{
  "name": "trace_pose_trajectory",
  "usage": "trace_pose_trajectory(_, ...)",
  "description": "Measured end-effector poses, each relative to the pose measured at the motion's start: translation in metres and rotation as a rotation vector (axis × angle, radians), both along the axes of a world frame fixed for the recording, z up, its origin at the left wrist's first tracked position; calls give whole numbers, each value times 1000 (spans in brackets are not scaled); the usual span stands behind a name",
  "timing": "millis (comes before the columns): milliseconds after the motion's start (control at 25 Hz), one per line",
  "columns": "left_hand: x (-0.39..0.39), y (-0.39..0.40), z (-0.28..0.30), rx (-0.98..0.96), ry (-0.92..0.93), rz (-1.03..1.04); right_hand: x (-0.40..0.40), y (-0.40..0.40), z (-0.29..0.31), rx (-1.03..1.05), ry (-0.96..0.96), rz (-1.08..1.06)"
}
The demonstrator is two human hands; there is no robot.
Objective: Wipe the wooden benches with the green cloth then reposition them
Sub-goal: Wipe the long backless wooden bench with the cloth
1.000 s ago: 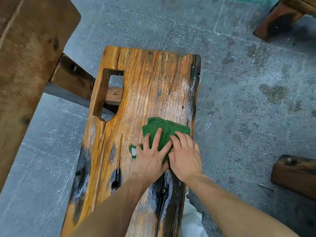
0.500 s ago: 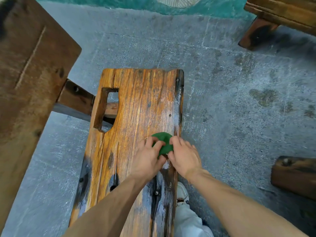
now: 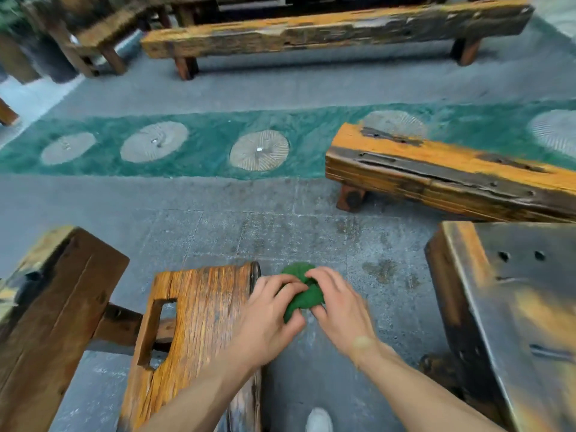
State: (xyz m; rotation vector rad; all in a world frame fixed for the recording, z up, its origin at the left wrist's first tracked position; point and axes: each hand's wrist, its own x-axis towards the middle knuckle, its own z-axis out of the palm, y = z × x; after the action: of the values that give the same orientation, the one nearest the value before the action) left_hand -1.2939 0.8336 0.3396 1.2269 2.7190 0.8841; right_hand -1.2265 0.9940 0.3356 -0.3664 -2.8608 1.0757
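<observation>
Head view: both hands held the green cloth (image 3: pixel 304 294), bunched up, off the right edge of the near wooden bench (image 3: pixel 202 322) and over the grey paving (image 3: pixel 218 232). Left hand (image 3: pixel 268 319) had its fingers curled over the cloth's left side, thumb under it. Right hand (image 3: pixel 338 310) pinched the cloth's right side, fingertips meeting the left ones on top. Dark bench (image 3: pixel 511 307) sat well right of the right fingers. Angled bench (image 3: pixel 452 173) lay beyond the fingertips. A white shoe (image 3: pixel 318 419) showed below the wrists. Frame was motion-blurred.
</observation>
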Motion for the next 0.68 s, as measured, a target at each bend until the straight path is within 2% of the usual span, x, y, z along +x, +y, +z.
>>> trace_pose_trajectory(120, -30, 58, 57, -27, 45, -48, -20, 51, 48, 32, 72, -122)
trace_pose_trajectory(240, -64, 109, 86, -68, 20, -110, -45, 98, 76, 41, 77, -210)
trace_pose_trajectory(480, -147, 219, 106, -181, -105, -216, -113, 201, 97, 73, 11, -326)
trace_pose_trajectory(680, -218, 288, 122, -182, -71, -265, -181, 266, 119, 127, -16, -382)
